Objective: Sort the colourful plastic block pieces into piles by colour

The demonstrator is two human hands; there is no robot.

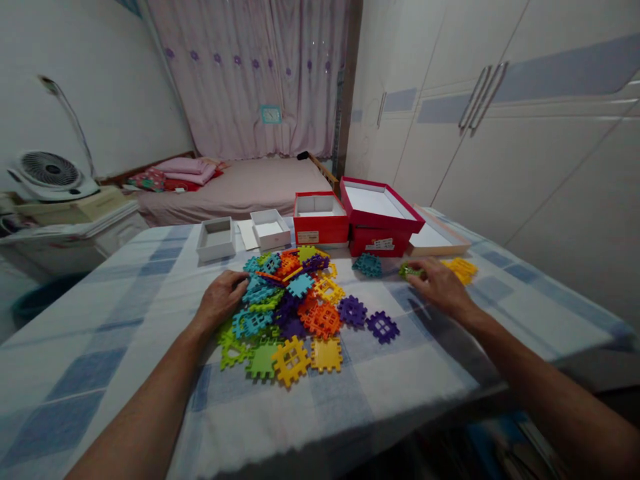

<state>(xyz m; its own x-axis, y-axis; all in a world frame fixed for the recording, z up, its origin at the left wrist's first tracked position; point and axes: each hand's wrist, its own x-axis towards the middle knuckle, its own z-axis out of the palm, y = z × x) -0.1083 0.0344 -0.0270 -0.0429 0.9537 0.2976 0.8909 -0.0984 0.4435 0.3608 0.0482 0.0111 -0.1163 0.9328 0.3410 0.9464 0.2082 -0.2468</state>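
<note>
A heap of colourful interlocking plastic tiles (301, 285), with notched edges, lies in the middle of the table. My left hand (223, 295) rests against the heap's left side, its fingers bent and a small gap showing between thumb and forefinger. On the right, my right hand (444, 285) pinches a green tile (410, 271) just above or on the cloth. Close by are a small group of teal tiles (368, 265) and a group of yellow tiles (461, 270). Two purple tiles (383, 327) lie off the heap's right side.
Along the far side stand two white boxes (217, 249), a red open box (321, 233), a crimson box (383, 240) with a tray-like lid on it, and a shallow pale lid (440, 250). A checked cloth (135, 320) covers the table. Beyond are a bed (265, 187) and wardrobe.
</note>
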